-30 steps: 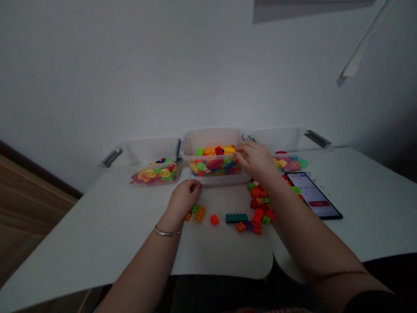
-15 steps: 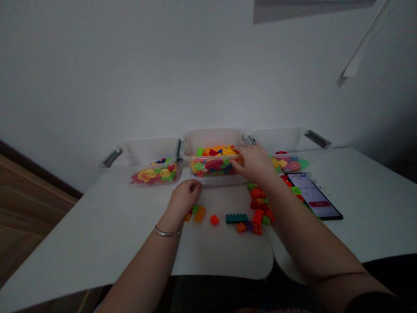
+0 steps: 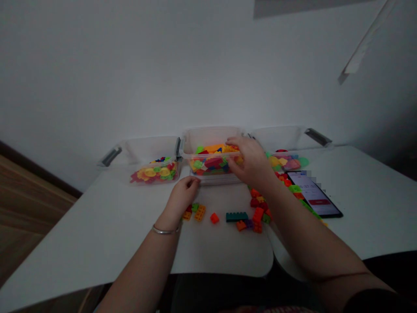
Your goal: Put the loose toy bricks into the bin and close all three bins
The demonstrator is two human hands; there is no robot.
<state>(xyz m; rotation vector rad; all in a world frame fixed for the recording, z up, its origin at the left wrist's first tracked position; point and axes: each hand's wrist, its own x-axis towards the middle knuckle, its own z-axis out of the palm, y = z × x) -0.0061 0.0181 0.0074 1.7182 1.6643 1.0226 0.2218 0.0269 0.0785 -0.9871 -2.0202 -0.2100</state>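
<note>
From the head camera, looking down past the person's own forearms, the right hand (image 3: 249, 163) is open, its fingers spread and curved over the near right part of the middle bin (image 3: 211, 135). The fingertips are on or just above the bricks (image 3: 208, 164) heaped inside, and no single brick is clearly held. The left hand (image 3: 184, 195) hangs half curled just in front of that bin, low over the table (image 3: 221, 256) — whether it pinches anything, the fingers hide. A bangle (image 3: 164, 230) circles that wrist.

Loose bricks lie on the table nearby: an orange brick (image 3: 200, 212) just below the left hand, a red brick (image 3: 214, 218) and a long teal brick (image 3: 236, 217) further along, then a heap (image 3: 259, 213) beside the right forearm. They look like hollow plastic — light and stiff, liable to skid on that smooth top — so the long sides would make the surest hold.

The left bin (image 3: 146, 150) holds flat yellow, red and green pieces, and the right bin (image 3: 276, 139) holds more colored pieces. A lit phone (image 3: 312, 193) lies in front of the right bin.
</note>
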